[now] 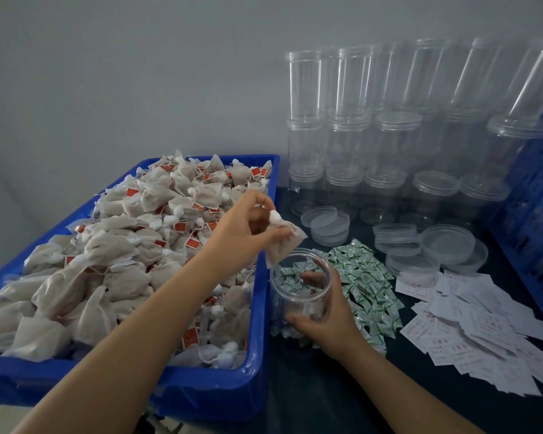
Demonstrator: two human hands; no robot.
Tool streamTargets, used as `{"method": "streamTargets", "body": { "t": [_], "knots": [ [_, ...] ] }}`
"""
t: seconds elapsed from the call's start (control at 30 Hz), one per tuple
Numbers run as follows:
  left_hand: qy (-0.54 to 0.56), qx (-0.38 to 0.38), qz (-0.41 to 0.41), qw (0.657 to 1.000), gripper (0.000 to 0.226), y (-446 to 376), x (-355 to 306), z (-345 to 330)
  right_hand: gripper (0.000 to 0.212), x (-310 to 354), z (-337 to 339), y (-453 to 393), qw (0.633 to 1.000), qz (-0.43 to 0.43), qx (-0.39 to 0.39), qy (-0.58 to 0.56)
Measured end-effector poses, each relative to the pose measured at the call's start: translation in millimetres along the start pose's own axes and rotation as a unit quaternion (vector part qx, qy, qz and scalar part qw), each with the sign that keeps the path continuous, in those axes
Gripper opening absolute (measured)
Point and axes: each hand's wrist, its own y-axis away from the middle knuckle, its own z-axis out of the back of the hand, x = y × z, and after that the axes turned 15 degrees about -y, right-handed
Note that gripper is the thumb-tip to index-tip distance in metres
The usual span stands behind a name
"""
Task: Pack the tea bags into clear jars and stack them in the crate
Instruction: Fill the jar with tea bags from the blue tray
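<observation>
Currently: filling step. Left hand [251,227] pinches one tea bag [284,242] just above the open jar [300,289]; right hand [323,314] grips the jar beside the blue tray [261,308] of bags. Next, seemingly: release the bag squarely through the mouth.

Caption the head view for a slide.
Left hand lowers a tea bag into the clear jar steadied by the right hand.
</observation>
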Motion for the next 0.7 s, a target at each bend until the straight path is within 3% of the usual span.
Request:
{"method": "streamTargets", "body": {
  "t": [0.27,0.5,0.7],
  "knots": [
    [-0.033,0.067,-0.040,0.996,0.028,2.6,-3.1,-11.5,0.091,1.6,-0.7,-0.1,1.000,0.011,0.000,-0.002],
    [-0.159,0.094,-0.092,0.979,0.031,5.8,-2.0,-15.6,0.090,4.2,-1.4,-0.3,0.999,0.024,0.008,-0.029],
    [-0.275,0.127,-0.145,0.942,0.025,5.4,-1.2,-14.8,0.092,4.1,-1.7,-0.7,0.999,0.005,0.005,-0.040]
  ]
}}
